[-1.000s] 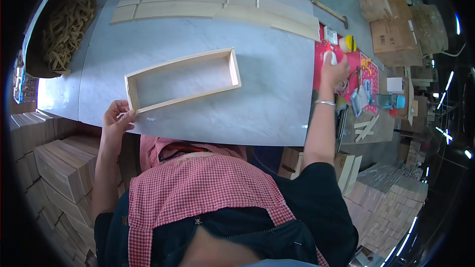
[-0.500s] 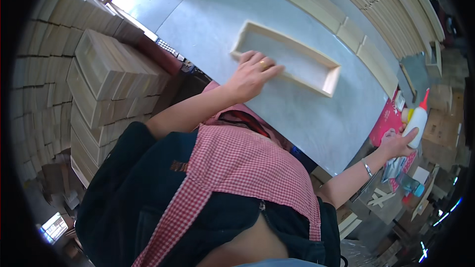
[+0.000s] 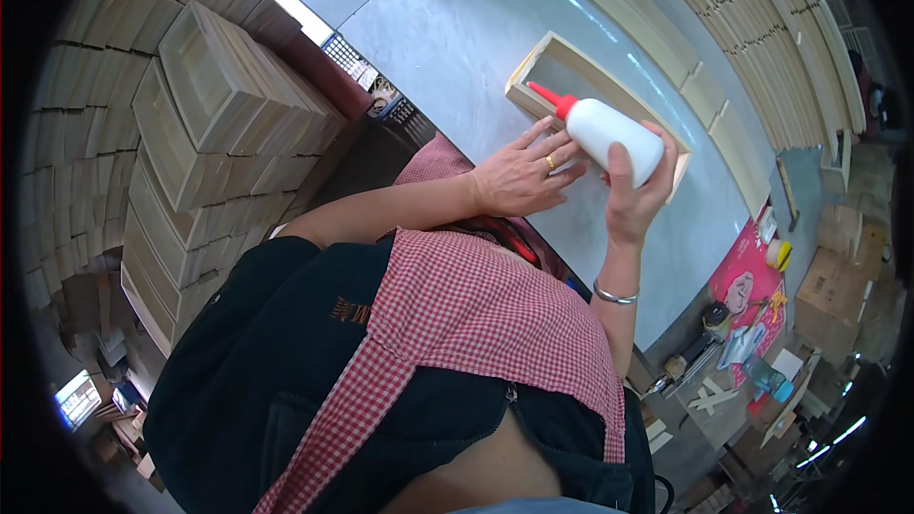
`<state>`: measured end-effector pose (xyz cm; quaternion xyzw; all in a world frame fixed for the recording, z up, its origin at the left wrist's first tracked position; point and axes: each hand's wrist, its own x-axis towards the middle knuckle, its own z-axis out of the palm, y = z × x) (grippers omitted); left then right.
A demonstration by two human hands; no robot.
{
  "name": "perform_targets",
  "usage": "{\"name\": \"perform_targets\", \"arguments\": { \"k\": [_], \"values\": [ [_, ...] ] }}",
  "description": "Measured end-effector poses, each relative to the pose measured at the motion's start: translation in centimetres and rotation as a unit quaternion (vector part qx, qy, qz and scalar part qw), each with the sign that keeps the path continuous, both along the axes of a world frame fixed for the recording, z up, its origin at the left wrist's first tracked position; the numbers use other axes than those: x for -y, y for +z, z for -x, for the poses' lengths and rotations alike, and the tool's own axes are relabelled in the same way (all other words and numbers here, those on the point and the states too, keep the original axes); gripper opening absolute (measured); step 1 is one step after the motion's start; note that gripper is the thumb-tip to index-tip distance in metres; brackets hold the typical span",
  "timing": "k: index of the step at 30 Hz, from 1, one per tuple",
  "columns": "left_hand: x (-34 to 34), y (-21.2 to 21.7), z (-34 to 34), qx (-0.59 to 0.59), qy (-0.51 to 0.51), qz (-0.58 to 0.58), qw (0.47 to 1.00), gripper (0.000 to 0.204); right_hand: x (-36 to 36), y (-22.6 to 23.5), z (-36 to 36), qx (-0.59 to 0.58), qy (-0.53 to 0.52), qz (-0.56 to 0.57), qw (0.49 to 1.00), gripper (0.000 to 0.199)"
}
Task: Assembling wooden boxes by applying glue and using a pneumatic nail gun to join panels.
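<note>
My right hand [image 3: 640, 186] is wrapped round a white squeeze bottle [image 3: 609, 138] with a red nozzle. The bottle is tilted, and its tip points left over the near left part of a shallow rectangular wooden frame [image 3: 588, 65]. That frame lies on the pale worktable [image 3: 447, 48], partly hidden behind the bottle and my hands. Close under the bottle, my left hand [image 3: 533, 169] has its fingers spread at the frame's near side; whether they touch the wood I cannot tell. It holds nothing.
Stacked wooden frames [image 3: 205, 86] rise to the left of the table. Long wooden strips [image 3: 724, 38] are piled along the far right, with flat wooden pieces [image 3: 657, 38] before them. A yellow tape roll [image 3: 778, 255] and a plastic bottle [image 3: 767, 379] lie at the right.
My right hand has brought the white bottle from the far right to above the frame and tipped it leftward. My left hand has shifted slightly right, its fingers now spread.
</note>
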<state>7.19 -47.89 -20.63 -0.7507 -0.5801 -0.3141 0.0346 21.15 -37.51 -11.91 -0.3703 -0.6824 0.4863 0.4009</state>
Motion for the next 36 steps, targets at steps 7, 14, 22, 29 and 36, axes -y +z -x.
{"name": "perform_targets", "arguments": {
  "k": [7, 14, 22, 29, 36],
  "values": [
    [0.0, -0.5, 0.2, -0.008, -0.016, 0.031, 0.999, 0.051, -0.1, -1.0, 1.5, 0.034, 0.046, -0.069, 0.996, 0.055],
    [-0.2, -0.5, 0.2, -0.004, -0.023, 0.037, 0.999, 0.049, -0.7, -1.0, 2.1, 0.042, 0.04, -0.097, 0.994, 0.052],
    [-0.2, -0.8, 0.2, 0.006, -0.026, 0.033, 0.999, 0.049, -2.5, -1.3, 3.4, 0.046, 0.015, -0.131, 0.99, 0.049],
    [-0.2, -0.8, 0.2, 0.013, -0.03, 0.041, 0.999, 0.05, -3.9, -1.7, 4.5, 0.04, -0.019, -0.171, 0.984, 0.049],
    [-0.3, -0.8, 0.1, 0.012, -0.028, 0.03, 0.999, 0.051, -4.9, -1.8, 4.7, 0.047, -0.035, -0.199, 0.978, 0.049]
  ]
}}
